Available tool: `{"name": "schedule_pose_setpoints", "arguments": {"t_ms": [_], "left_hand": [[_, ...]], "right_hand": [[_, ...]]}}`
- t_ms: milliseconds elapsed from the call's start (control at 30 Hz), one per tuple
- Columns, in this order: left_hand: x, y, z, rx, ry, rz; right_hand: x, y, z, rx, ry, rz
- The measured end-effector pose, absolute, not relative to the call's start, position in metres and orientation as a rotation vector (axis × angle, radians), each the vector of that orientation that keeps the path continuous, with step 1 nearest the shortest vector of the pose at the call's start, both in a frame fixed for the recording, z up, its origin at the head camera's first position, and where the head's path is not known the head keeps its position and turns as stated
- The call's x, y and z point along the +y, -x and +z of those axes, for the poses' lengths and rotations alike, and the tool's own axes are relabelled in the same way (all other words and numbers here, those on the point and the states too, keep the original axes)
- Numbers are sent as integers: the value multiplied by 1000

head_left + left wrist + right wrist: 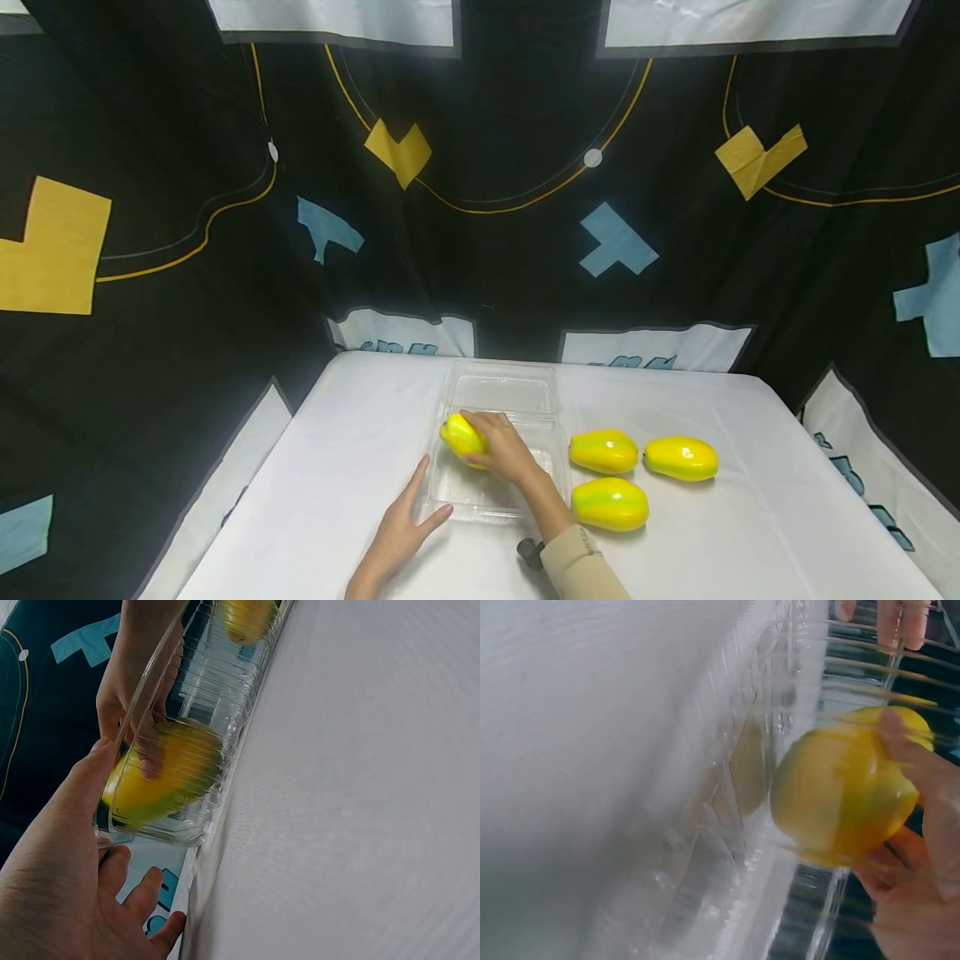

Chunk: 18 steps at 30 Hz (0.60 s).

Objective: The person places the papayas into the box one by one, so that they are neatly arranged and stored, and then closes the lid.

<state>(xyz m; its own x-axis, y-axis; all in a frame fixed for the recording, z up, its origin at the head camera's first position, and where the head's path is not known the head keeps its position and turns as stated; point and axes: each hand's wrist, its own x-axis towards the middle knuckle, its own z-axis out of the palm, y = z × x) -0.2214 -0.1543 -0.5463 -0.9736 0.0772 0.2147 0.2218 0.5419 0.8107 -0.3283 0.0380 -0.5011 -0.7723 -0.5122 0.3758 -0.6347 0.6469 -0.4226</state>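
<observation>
A clear plastic clamshell container [487, 505] lies opened on the white table, its lid [504, 393] folded back behind it. My right hand [504, 446] holds a shiny yellow papaya [459, 435] inside the left part of the base, fingers over its top and thumb on the near side. Through the clear ribbed wall, the left wrist view shows this papaya [176, 769] low in the container. My left hand [401, 525] is at the container's left side, thumb and fingers spread. In the left wrist view its thumb lies right at the rim.
Three more papayas lie right of the container: one nearest it at the back [603, 452], one farther right [681, 458], one in front [611, 503]. A small dark cylinder [530, 552] is by the right wrist. A black patterned cloth [495, 275] hangs behind the table [735, 533].
</observation>
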Motion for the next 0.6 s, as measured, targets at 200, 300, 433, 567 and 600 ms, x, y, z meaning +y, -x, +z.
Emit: {"name": "schedule_pose_setpoints", "arguments": {"t_ms": [200, 300, 433, 567, 600], "left_hand": [[-154, 221, -546, -2615, 269, -1406], [-154, 220, -545, -2615, 260, -1409], [-154, 220, -545, -2616, 253, -1411], [-153, 221, -545, -2614, 255, -1403], [-153, 220, -545, -2615, 253, -1401]], "right_hand": [[36, 328, -502, -2626, -914, 745], [35, 328, -501, -2628, -910, 730], [36, 328, -501, -2636, -909, 732], [36, 329, -503, -2636, -909, 759], [36, 329, -503, -2636, -908, 765]]}}
